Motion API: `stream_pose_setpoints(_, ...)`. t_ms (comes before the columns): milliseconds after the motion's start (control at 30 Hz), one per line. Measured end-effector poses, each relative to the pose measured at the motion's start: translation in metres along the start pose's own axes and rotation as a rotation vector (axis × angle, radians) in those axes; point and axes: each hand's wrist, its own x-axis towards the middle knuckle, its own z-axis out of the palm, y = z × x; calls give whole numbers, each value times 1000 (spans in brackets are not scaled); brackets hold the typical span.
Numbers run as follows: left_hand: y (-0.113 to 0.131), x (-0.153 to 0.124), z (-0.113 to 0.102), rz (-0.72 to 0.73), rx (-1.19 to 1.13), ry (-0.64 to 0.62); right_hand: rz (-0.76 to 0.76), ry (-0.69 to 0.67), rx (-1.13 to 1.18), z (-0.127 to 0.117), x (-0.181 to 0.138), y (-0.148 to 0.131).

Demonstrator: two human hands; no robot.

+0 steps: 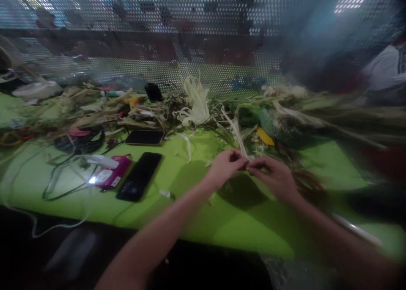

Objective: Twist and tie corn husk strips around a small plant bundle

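Above the green tabletop, my left hand (226, 166) and my right hand (273, 175) meet fingertip to fingertip. Both are closed in a pinch on the lower end of a pale dried husk strip (238, 135), whose long part stands up and leans away from me. The pinched end is mostly covered by my fingers. Behind them, to the left, a bunch of cream-coloured husks (197, 102) stands upright with curled tips. A thin loose husk strip (187, 146) lies on the table left of my hands.
Two dark phones (139, 176) (144, 137) lie on the green table (190, 214) at left, beside a magenta power bank (113, 173) with cables. Dried plant scraps (142, 112) line the back, before a perforated metal screen (203, 49). A person (387, 68) sits far right.
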Motion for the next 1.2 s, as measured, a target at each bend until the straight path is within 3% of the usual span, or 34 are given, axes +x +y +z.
stream_pose_setpoints(267,-2,1,4,-9,-190,-53,65,37,33,4,-2,-2)
stream_pose_setpoints(700,4,-3,2,-34,-230,-137,183,18,282,0,1,-1)
stream_pose_setpoints(967,3,-1,-2,-75,-302,-141,18,-55,144,-9,2,0)
stream_pose_setpoints(1100,1,0,-4,-64,-288,-145,-149,-15,19,-10,5,4)
stream_pose_setpoints(1200,2,-1,-4,-29,-234,-134,-174,0,-42,-9,5,10)
